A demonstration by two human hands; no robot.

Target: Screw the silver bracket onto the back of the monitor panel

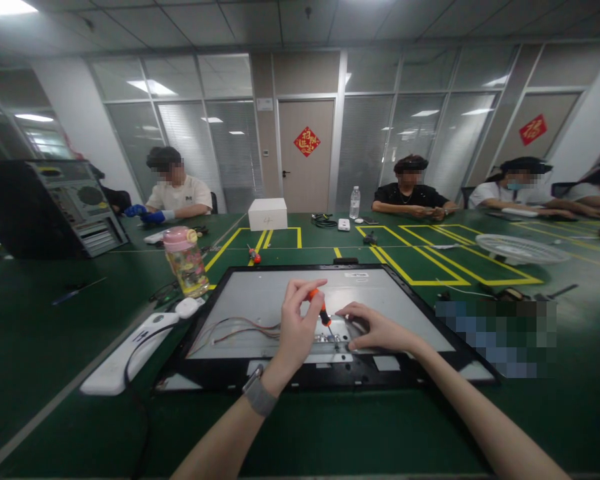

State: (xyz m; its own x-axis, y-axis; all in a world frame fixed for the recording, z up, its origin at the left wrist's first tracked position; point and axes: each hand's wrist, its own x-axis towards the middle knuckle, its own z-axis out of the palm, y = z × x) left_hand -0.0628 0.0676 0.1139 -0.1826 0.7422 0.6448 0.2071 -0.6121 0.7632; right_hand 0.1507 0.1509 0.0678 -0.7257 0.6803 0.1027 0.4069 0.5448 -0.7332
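My left hand, with a watch on its wrist, is closed around an orange and black screwdriver. The screwdriver leans, its shaft pointing down at a metal bracket near the lower edge of a display panel. At the bracket's right end, the thumb and fingers of my right hand bend around it from either side. Black-framed with a grey metal back, the panel lies flat before me. Thin wires run leftward from beneath my left hand. Whether the tip sits in a screw is too small to tell.
Left of the panel are a white power strip, a pink-lidded bottle and a computer case. Beyond it stand a white box and a water bottle. Several people sit across the green table. A round white part lies right.
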